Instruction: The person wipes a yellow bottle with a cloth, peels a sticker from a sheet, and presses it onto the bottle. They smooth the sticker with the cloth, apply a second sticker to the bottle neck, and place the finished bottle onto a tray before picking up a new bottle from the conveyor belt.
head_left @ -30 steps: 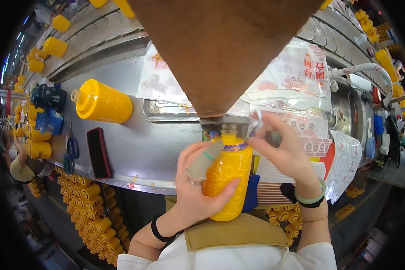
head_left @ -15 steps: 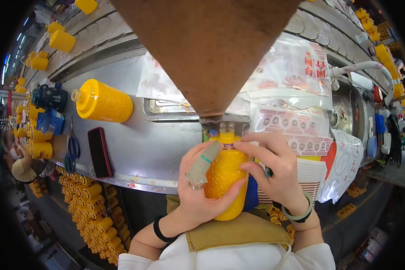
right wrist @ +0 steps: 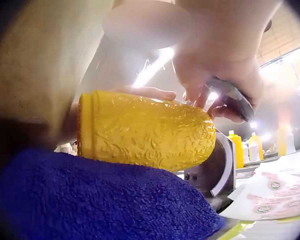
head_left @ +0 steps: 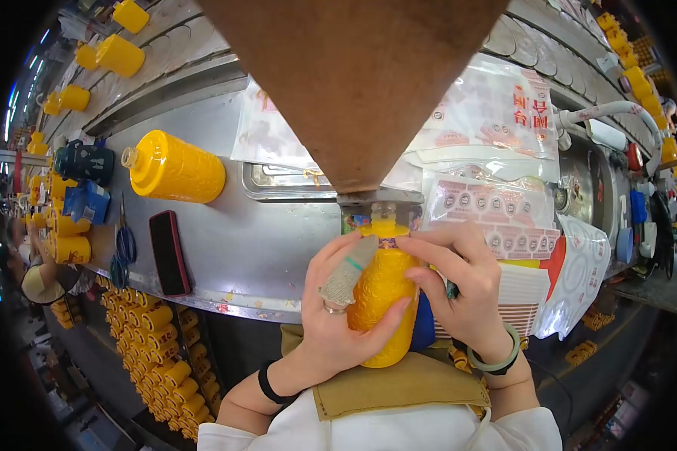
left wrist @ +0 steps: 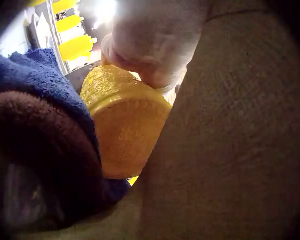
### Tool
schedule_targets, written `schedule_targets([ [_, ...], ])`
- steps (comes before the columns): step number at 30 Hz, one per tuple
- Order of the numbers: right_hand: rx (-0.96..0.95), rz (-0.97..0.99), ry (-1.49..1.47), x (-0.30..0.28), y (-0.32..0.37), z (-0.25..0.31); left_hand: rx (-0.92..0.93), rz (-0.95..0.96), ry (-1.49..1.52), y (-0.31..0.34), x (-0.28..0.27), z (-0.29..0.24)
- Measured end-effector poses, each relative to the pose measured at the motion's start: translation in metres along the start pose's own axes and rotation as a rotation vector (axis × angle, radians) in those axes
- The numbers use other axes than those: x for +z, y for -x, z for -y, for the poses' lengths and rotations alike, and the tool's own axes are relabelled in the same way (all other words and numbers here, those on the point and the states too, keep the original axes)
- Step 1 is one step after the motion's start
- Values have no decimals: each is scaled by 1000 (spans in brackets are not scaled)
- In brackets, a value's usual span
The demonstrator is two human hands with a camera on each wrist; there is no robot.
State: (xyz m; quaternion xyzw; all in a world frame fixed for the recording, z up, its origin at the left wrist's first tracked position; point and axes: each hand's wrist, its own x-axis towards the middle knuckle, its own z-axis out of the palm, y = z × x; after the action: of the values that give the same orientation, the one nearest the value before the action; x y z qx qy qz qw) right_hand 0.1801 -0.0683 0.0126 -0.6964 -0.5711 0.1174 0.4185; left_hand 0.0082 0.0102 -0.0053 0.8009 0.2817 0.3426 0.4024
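A yellow bottle (head_left: 387,316) with an embossed body and a clear glass mouth leans up from the person's lap. The left hand (head_left: 342,304) grips its left side, the thumb across the front. One left finger wears a grey fabric cover (head_left: 349,274) with a green stripe. Around the bottle's neck runs a purple patterned strip (head_left: 388,243), touched by fingertips from both sides. The right hand (head_left: 466,278) has its thumb near the bottle's side and holds a small dark object (right wrist: 233,100) under its curled fingers; its kind I cannot tell. The left wrist view shows the bottle's base.
Another yellow bottle (head_left: 177,167) lies on the metal table, near a phone (head_left: 170,253) and scissors (head_left: 122,244). Printed plastic sheets (head_left: 489,210) cover the right side. A blue cloth (right wrist: 105,200) is under the bottle. Stacked yellow bottles (head_left: 147,346) stand below left.
The right hand came in from the right with the strip's loose end and now presses at the neck. The left hand keeps its grip. Bottles on the back conveyor have shifted.
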Motion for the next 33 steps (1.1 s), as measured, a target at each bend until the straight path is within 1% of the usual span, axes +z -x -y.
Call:
schedule_targets([
  [16, 37, -20, -21, 2, 3, -4, 44, 29, -34, 1, -1, 3],
  [19, 62, -19, -46, 2, 5, -12, -9, 4, 15, 2, -3, 5],
  [21, 95, -20, -93, 1, 8, -18, -109, 61, 164, 8, -6, 19],
  [22, 95, -20, -93, -2, 8, -20, -109, 61, 164, 10, -5, 28],
  [24, 136, 28, -14, -6, 8, -21, -185, 22, 559, 14, -2, 42],
  [25, 136, 27, -14, -6, 7, -19, -185, 23, 559, 14, -4, 42],
  [27, 86, -62, 33, -5, 5, -11, -131, 38, 351, 11, -7, 35],
  [28, 86, -63, 34, -6, 4, -6, -130, 39, 352, 9, -9, 29],
  [30, 75, -39, -13, -6, 3, 3, -77, 15, 239, 3, -10, 12],
  [31, 76, -40, -11, -4, 3, 3, -76, 16, 241, 1, -8, 6],
  [33, 45, -4, -21, 0, 1, 1, -59, 46, 120, -1, -4, -3],
])
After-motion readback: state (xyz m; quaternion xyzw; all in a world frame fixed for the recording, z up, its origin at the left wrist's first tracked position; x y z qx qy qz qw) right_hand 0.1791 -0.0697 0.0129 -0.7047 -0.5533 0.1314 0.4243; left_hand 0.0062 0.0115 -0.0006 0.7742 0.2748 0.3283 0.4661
